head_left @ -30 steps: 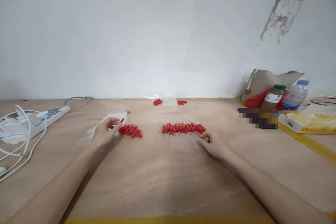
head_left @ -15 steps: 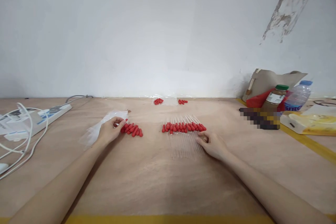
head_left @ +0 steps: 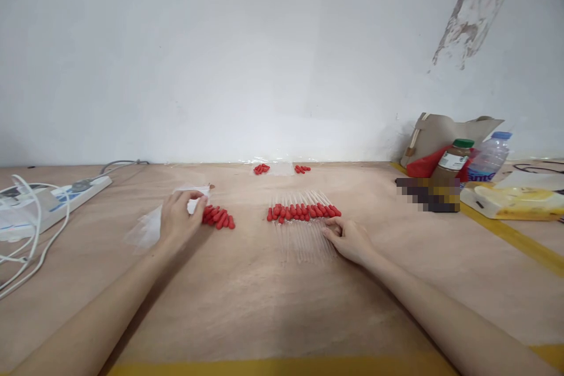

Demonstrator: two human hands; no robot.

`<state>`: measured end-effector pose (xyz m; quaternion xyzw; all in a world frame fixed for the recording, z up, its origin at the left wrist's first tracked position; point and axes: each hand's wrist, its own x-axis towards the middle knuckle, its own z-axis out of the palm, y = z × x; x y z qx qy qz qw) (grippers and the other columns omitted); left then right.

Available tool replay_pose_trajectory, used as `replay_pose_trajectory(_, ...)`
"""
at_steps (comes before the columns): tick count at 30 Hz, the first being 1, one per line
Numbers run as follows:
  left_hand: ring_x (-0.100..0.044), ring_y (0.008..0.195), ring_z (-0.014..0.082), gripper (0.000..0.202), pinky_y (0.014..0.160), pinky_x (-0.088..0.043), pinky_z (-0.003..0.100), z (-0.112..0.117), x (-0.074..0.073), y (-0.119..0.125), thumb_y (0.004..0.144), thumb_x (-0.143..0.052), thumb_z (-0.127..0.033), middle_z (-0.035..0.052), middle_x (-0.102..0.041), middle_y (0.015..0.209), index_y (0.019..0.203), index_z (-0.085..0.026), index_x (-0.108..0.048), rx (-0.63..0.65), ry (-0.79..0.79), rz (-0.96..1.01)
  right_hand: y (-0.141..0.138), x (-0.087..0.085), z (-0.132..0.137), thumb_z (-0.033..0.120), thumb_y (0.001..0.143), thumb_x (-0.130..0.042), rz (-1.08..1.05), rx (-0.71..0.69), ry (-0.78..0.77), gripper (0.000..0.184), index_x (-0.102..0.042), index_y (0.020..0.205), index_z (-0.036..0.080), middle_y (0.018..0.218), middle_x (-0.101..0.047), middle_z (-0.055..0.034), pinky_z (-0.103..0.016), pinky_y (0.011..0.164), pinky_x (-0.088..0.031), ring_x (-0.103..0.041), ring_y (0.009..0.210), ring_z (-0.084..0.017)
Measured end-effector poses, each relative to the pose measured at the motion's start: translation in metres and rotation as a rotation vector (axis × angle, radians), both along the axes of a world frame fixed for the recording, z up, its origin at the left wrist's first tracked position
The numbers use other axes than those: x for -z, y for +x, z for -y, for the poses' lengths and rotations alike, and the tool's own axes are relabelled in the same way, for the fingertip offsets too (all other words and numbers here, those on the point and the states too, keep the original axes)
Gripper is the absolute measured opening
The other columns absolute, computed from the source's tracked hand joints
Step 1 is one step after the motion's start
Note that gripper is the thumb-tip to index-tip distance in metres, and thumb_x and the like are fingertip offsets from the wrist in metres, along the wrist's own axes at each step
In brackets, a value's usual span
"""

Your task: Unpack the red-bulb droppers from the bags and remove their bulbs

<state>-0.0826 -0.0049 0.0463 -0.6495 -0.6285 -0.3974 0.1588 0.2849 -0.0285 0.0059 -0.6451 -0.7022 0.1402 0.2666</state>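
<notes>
A row of clear glass droppers with red rubber bulbs (head_left: 303,211) lies side by side on the wooden table (head_left: 264,294). My right hand (head_left: 348,239) rests at the row's right end, its fingers curled and pinched on a glass tube there. To the left lies a small pile of loose red bulbs (head_left: 219,217). At the pile's left end my left hand (head_left: 180,218) has its fingers curled down and its fingertips touching the bulbs. What it grips, if anything, is hidden. A crumpled clear plastic bag (head_left: 143,231) lies under and behind that hand.
Two small clusters of red bulbs (head_left: 261,168) lie on clear plastic by the wall. A power strip with white cables (head_left: 66,197) is at the left. A beige bag (head_left: 440,132), jar (head_left: 450,165), water bottle (head_left: 488,158) and tissue pack (head_left: 515,202) crowd the right. Yellow tape (head_left: 511,232) marks the table.
My left hand, which held one red bulb raised a second ago, has come down onto the left end of the bulb pile. My right hand has stayed at the dropper row.
</notes>
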Motion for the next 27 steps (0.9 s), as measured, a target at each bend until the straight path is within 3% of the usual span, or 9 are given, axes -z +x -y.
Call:
replay_pose_trajectory(5,-0.050,0.091,0.0245,0.022,0.081,-0.033,0.040,0.011,-0.008,0.066,0.079,-0.046,-0.038,0.0052,-0.059,0.090,0.078,-0.023,-0.062,0.347,-0.150,-0.361,0.000,0.000,-0.001,0.037,0.077,-0.048,-0.004,0.002,0.025,0.032,-0.063,0.095,0.017,0.062,-0.060,-0.0016,-0.025,0.057,-0.035,-0.055,0.060,-0.015)
replay_pose_trajectory(10,-0.050,0.086,0.0266,0.028,0.077,-0.034,0.044,-0.009,0.002,0.106,0.077,-0.048,-0.042,0.0079,-0.058,0.080,0.061,-0.023,-0.060,0.326,-0.241,-0.350,0.001,-0.002,-0.001,0.038,0.077,-0.048,-0.042,0.010,0.015,0.034,-0.062,0.096,0.014,0.063,-0.061,-0.0024,-0.026,0.059,-0.037,-0.057,0.062,-0.016)
replay_pose_trajectory(16,-0.051,0.082,0.0291,0.023,0.075,-0.035,0.047,-0.021,0.017,0.121,0.068,-0.054,-0.032,0.0099,-0.056,0.073,0.050,-0.020,-0.051,0.258,-0.292,-0.224,-0.002,-0.005,0.001,0.037,0.077,-0.048,-0.056,0.015,-0.017,0.034,-0.063,0.097,0.013,0.066,-0.063,-0.0036,-0.026,0.061,-0.038,-0.058,0.067,-0.017)
replay_pose_trajectory(22,-0.050,0.083,0.0249,0.018,0.074,-0.040,0.043,0.001,0.026,0.124,0.080,-0.036,-0.026,0.0099,-0.051,0.079,0.067,-0.017,-0.045,0.220,-0.256,-0.041,-0.002,-0.003,0.001,0.036,0.077,-0.048,-0.057,0.001,-0.007,0.034,-0.063,0.099,0.015,0.066,-0.063,-0.0025,-0.026,0.060,-0.037,-0.057,0.065,-0.016)
replay_pose_trajectory(24,-0.051,0.082,0.0213,0.019,0.074,-0.042,0.040,0.012,0.030,0.120,0.084,-0.030,-0.028,0.0079,-0.050,0.081,0.073,-0.018,-0.042,0.253,-0.248,0.061,-0.002,-0.003,0.001,0.035,0.077,-0.048,-0.066,-0.007,-0.010,0.034,-0.062,0.100,0.014,0.065,-0.063,-0.0019,-0.026,0.060,-0.037,-0.057,0.064,-0.016)
replay_pose_trajectory(27,-0.053,0.082,0.0192,0.020,0.074,-0.045,0.039,0.025,0.039,0.114,0.087,-0.028,-0.035,0.0048,-0.050,0.080,0.077,-0.020,-0.038,0.399,-0.263,0.332,-0.003,-0.003,0.001,0.036,0.078,-0.048,-0.061,-0.002,-0.007,0.033,-0.062,0.098,0.015,0.064,-0.062,-0.0014,-0.026,0.061,-0.037,-0.057,0.064,-0.015)
